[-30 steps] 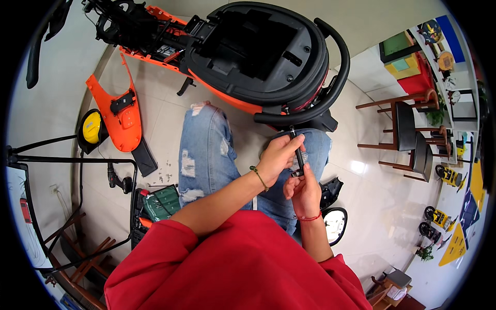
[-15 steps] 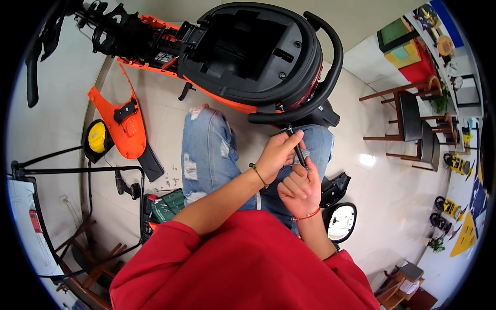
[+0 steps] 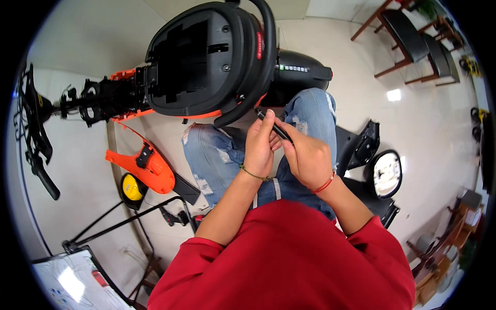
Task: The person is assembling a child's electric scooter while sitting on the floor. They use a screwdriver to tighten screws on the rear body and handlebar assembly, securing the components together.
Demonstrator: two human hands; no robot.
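A slim black-handled tool (image 3: 282, 133) with a small metal end slants between my two hands, in front of the rear of a partly stripped scooter (image 3: 235, 72); its exact kind is too small to make out. My left hand (image 3: 260, 144) is closed on it, thumb laid along the upper part. The lower end sits in my right hand (image 3: 310, 160), whose fingers are curled round it. Both hands are above my lap, between my knees. The scooter has a black seat base, a black grab rail (image 3: 269, 46) and orange body panels.
On the floor to the left lie an orange panel (image 3: 160, 175), a yellow and black round part (image 3: 133, 188) and a power drill (image 3: 173, 216). At right are a mirror (image 3: 387, 174) and black panels (image 3: 364, 144). Wooden chairs (image 3: 405, 33) stand at the far right; a whiteboard (image 3: 77, 279) is lower left.
My view has swung to the right and the scooter now appears further left. The hands have drawn together on the tool; the right hand has turned and closed over its lower end.
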